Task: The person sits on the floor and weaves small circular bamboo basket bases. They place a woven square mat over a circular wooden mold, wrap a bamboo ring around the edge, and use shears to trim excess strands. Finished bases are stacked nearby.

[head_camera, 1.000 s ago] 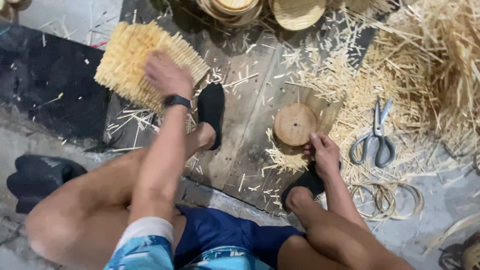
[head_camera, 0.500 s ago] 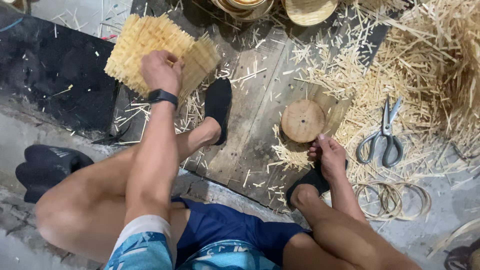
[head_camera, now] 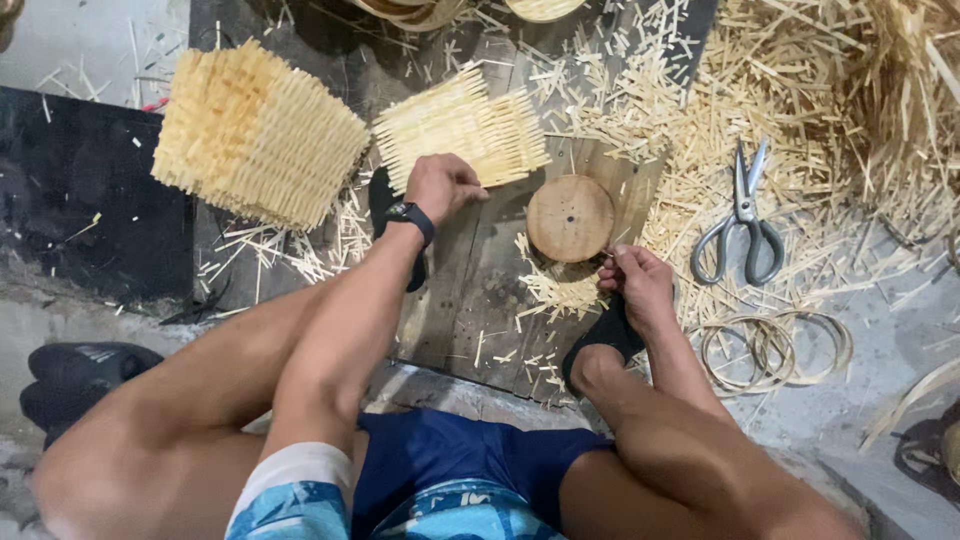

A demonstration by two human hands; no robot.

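Fingers of the left hand [head_camera: 440, 185] are closing over the near edge of a small pale woven panel of thin bamboo splints [head_camera: 462, 130], which is lying on the dark wooden boards [head_camera: 470, 290] just beyond the knuckles, with a black wristwatch [head_camera: 411, 217] showing below. Beside it to the left, a larger pale woven bamboo panel [head_camera: 255, 135] is resting half on the boards and half on a black mat [head_camera: 80, 190]. The right hand [head_camera: 638, 285] is sitting curled just below a round wooden disc with a small centre hole [head_camera: 570, 217], its fingertips pinching near the disc's lower rim; whether they are gripping a splint or only touching the wood I cannot tell.

The small panel is looking light, springy and a little fragile: loose splint ends are bristling from every side and could snap or slip out, so the woven middle or a firm edge, taken flat between thumb and fingers, is likely the safest hold. The disc is looking stiff and solid. Steel scissors with grey handles [head_camera: 742, 215] are lying well to the right among straw-coloured offcuts [head_camera: 800, 110], near thin bamboo hoops [head_camera: 770, 350]
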